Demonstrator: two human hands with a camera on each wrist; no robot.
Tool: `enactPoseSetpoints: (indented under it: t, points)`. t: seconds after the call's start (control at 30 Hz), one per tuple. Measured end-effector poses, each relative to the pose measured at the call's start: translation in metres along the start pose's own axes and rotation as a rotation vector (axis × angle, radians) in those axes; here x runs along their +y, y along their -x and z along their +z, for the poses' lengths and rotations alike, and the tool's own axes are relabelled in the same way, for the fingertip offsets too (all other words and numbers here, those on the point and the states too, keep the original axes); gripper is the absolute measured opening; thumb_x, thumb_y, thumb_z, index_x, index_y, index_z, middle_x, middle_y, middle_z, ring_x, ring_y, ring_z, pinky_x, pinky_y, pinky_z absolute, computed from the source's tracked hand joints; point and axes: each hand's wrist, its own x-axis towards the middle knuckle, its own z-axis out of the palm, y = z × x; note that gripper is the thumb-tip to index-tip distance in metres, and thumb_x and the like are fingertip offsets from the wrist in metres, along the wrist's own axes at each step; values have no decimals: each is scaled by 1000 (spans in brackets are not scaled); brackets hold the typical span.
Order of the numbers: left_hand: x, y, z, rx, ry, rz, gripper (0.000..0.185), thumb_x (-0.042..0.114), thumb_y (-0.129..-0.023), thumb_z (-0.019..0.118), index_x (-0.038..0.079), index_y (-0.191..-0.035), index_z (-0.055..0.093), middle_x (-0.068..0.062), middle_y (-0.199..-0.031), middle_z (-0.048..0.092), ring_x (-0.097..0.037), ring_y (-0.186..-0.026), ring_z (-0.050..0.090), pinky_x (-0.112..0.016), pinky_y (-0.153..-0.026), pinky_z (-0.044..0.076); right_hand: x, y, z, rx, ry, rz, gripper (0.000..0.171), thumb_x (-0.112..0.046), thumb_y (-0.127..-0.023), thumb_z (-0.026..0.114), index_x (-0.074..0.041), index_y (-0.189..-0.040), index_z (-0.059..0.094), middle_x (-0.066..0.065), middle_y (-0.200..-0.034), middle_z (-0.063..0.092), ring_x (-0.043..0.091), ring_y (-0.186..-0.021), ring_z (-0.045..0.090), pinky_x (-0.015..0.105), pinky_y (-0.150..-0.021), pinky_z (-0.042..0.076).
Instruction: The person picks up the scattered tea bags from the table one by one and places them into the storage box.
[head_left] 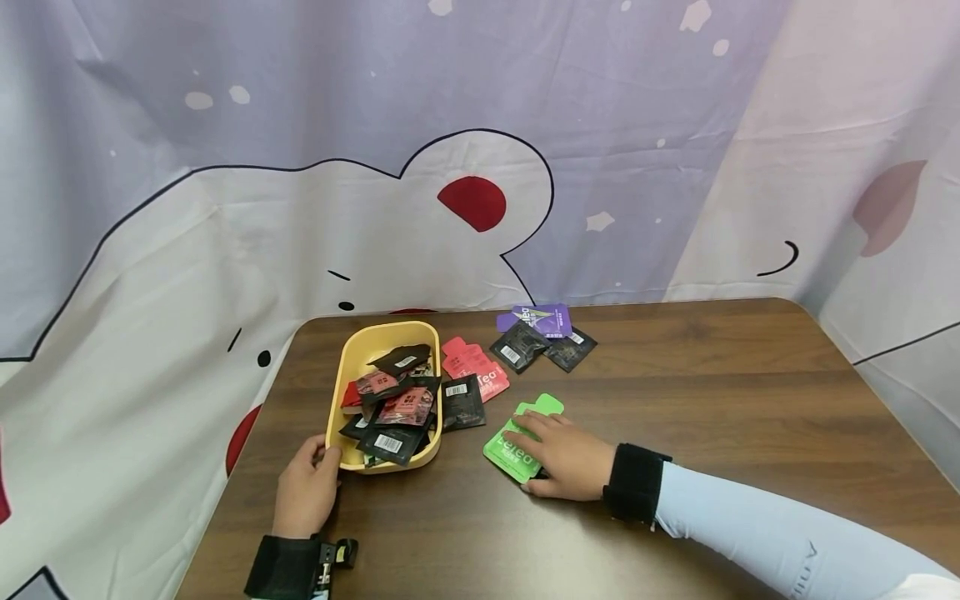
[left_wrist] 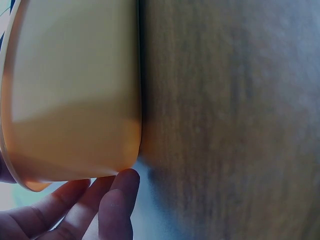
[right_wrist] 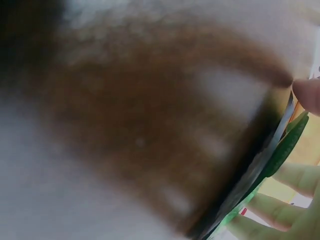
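A yellow tray (head_left: pixel 335 392) on the brown table holds several black and red sachets (head_left: pixel 397 408). My left hand (head_left: pixel 306 487) grips the tray's near left corner, thumb at the rim. In the left wrist view the fingers (left_wrist: pixel 117 200) lie against the bottom of the tray wall (left_wrist: pixel 75 90). My right hand (head_left: pixel 566 457) lies flat on a green packet (head_left: pixel 506 450) to the right of the tray. The right wrist view shows the green packet (right_wrist: pixel 287 145) edge-on, a black packet edge (right_wrist: pixel 250 175) beneath it, and the fingers (right_wrist: pixel 295 177) spread over it.
Pink packets (head_left: pixel 476 367) and a black one (head_left: pixel 461 402) lie beside the tray. Farther back sit a purple packet (head_left: pixel 542 317) and two black ones (head_left: pixel 517 346). The table (head_left: pixel 712 400) stretches right. A printed cloth (head_left: pixel 480 167) hangs behind.
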Motion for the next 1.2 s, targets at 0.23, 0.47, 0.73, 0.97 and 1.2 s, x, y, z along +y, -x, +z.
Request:
enactPoseSetpoints:
  t: [0.23,0.47,0.73,0.97,1.2]
  points:
    - [0,0,0,8,-6,3,47,31,-105,41,3,-142,51,-22,-126,62,-27,-95,64,-28,-70,54,-1,-1,1,-7,-9,15,69,-51,-97,56,-14,-154,41,15,-158,42,34,-147,40,54,-117,37]
    - [0,0,1,13,-9,8,48,31,-104,41,3,-141,51,-22,-125,61,-26,-95,64,-25,-68,51,-2,-5,-2,32,-40,24,58,-34,-100,53,-11,-152,44,17,-152,48,34,-143,45,54,-114,41]
    - [-1,1,0,7,-8,11,47,31,-104,41,3,-141,51,-22,-125,62,-26,-96,64,-26,-69,52,7,-14,-10,267,-33,-55,37,-15,-94,63,-13,-130,65,6,-121,67,23,-112,66,44,-98,54]
    - [1,2,0,7,4,13,47,30,-104,42,3,-142,51,-22,-127,62,-26,-97,64,-29,-72,55,14,-24,-28,370,-38,-58,28,-15,-94,65,-16,-121,69,-2,-104,69,14,-91,68,36,-84,57]
    - [1,3,0,14,5,18,47,29,-104,42,3,-141,51,-22,-126,63,-26,-96,64,-26,-69,52,15,-47,-60,420,-42,-60,35,-13,-96,61,-14,-130,66,4,-123,70,20,-110,69,40,-95,56]
